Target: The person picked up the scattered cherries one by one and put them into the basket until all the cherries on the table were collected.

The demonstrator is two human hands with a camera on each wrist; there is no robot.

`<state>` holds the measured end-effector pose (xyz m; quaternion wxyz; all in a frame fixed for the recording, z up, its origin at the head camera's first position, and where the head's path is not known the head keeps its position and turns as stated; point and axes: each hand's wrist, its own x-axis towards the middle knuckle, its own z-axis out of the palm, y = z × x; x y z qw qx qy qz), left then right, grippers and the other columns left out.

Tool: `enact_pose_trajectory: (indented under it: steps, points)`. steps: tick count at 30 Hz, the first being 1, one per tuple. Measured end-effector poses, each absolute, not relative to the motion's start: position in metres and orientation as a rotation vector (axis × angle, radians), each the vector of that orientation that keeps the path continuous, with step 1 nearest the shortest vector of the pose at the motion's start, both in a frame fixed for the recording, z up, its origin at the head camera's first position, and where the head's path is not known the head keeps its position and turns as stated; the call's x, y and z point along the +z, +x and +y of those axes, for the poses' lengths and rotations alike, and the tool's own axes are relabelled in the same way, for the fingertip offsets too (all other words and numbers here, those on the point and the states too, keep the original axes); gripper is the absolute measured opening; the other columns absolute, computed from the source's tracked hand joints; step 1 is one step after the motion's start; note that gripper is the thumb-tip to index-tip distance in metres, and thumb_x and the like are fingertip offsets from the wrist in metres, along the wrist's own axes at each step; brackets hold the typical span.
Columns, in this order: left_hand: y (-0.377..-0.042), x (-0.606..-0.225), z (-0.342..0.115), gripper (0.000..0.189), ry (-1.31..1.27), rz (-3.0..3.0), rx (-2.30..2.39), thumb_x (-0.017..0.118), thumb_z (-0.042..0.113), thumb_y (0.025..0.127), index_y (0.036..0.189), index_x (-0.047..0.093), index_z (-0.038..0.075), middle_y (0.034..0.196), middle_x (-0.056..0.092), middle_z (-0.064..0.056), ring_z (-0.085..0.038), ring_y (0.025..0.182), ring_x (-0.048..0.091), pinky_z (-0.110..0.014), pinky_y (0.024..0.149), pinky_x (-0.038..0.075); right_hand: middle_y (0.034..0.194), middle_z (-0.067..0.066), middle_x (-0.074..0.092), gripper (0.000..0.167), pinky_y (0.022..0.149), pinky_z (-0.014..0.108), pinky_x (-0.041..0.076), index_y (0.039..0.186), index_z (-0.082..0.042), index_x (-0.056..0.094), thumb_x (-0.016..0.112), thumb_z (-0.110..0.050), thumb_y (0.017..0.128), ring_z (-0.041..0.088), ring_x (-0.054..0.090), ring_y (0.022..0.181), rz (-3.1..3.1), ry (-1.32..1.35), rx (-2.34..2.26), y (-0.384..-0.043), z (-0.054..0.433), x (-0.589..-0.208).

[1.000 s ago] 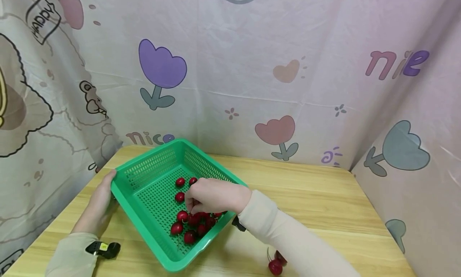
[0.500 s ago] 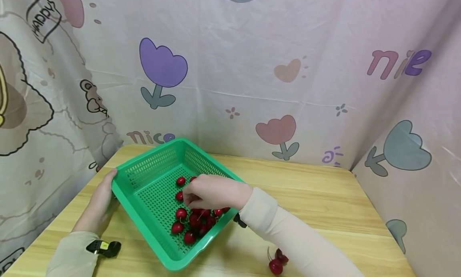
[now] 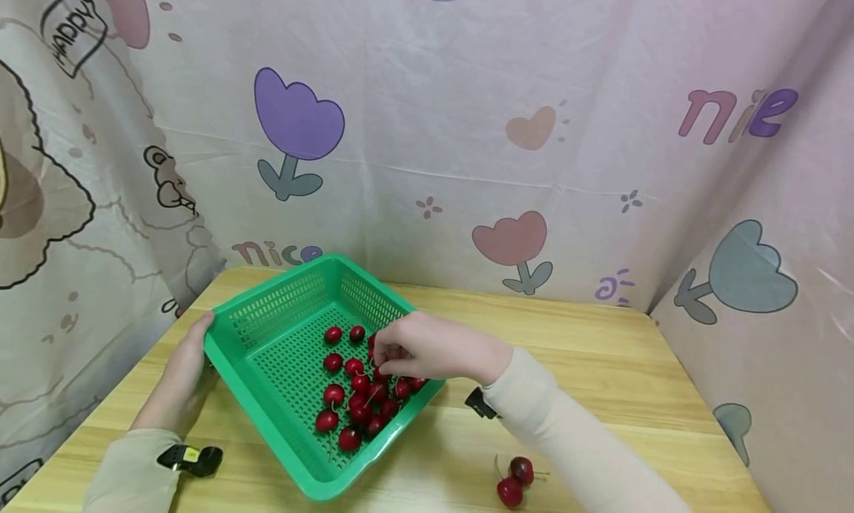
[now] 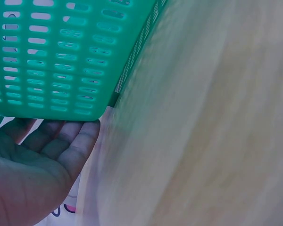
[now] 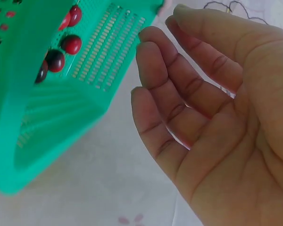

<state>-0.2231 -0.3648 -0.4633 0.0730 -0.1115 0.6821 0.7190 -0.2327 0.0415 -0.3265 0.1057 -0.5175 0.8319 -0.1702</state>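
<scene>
A green perforated plastic basket (image 3: 260, 415) stands at an angle on the table with several dark red cherries (image 3: 359, 411), some with stems, mostly toward its right corner. My left hand (image 3: 179, 372) grips the basket's left corner; in the left wrist view its fingers (image 4: 80, 146) reach under the bottom edge. Above the cherries by the right side of the basket is my right hand (image 3: 440, 346). Its fingers bend loosely, and in the right wrist view no cherry shows between thumb and fingers. The head view hides part of the pile behind this hand.
Two more cherries (image 3: 510, 491) with stems lie on the wooden table (image 3: 574, 365), near the right forearm. A printed curtain (image 3: 427, 127) hangs behind the table and along both sides. Black wrist devices (image 3: 192, 459) are strapped at both sleeves.
My right hand has shifted right over the basket, uncovering more cherries. The right forearm has moved as well, showing both table cherries fully. The left hand and basket stay put.
</scene>
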Motion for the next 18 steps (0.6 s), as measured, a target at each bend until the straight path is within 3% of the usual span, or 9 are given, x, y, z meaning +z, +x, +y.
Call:
enact_pose_trajectory:
  steps: [2, 9, 13, 18]
  points:
    - [-0.223, -0.463, -0.364, 0.074, -0.330, 2.043, 2.170, 0.033, 0.079, 0.105, 0.164, 0.024, 0.035, 0.140, 0.039, 0.027, -0.006, 0.144, 0.034, -0.051, 0.137, 0.006, 0.088, -0.005, 0.072, 0.006, 0.075, 0.014, 0.053, 0.096, -0.012, 0.076, 0.076, -0.013, 0.102, -0.001, 0.060, 0.076, 2.458, -1.516, -0.516, -0.233, 0.049, -0.326]
    - [-0.224, -0.462, -0.365, 0.081, -0.349, 2.050, 2.153, 0.031, 0.079, 0.105, 0.169, 0.016, 0.033, 0.164, 0.025, 0.017, -0.011, 0.153, 0.024, -0.050, 0.136, 0.006, 0.090, -0.006, 0.073, 0.005, 0.078, 0.017, 0.057, 0.098, -0.013, 0.075, 0.075, -0.014, 0.103, -0.002, 0.062, 0.078, 2.494, -1.442, -0.561, -0.231, 0.073, -0.324]
    - [-0.225, -0.463, -0.366, 0.076, -0.333, 2.054, 2.160, 0.032, 0.078, 0.106, 0.166, 0.020, 0.034, 0.154, 0.032, 0.022, -0.009, 0.150, 0.028, -0.044, 0.133, 0.013, 0.090, -0.006, 0.073, 0.005, 0.077, 0.016, 0.056, 0.098, -0.015, 0.075, 0.075, -0.015, 0.103, -0.003, 0.062, 0.078, 2.498, -1.409, -0.588, -0.228, 0.085, -0.325]
    - [-0.224, -0.462, -0.364, 0.071, -0.288, 2.071, 2.165, 0.032, 0.077, 0.106, 0.163, 0.026, 0.035, 0.143, 0.038, 0.027, -0.010, 0.149, 0.029, -0.046, 0.132, 0.013, 0.091, -0.008, 0.073, 0.006, 0.078, 0.017, 0.057, 0.097, -0.016, 0.074, 0.075, -0.014, 0.103, -0.004, 0.062, 0.079, 2.498, -1.381, -0.619, -0.223, 0.101, -0.327]
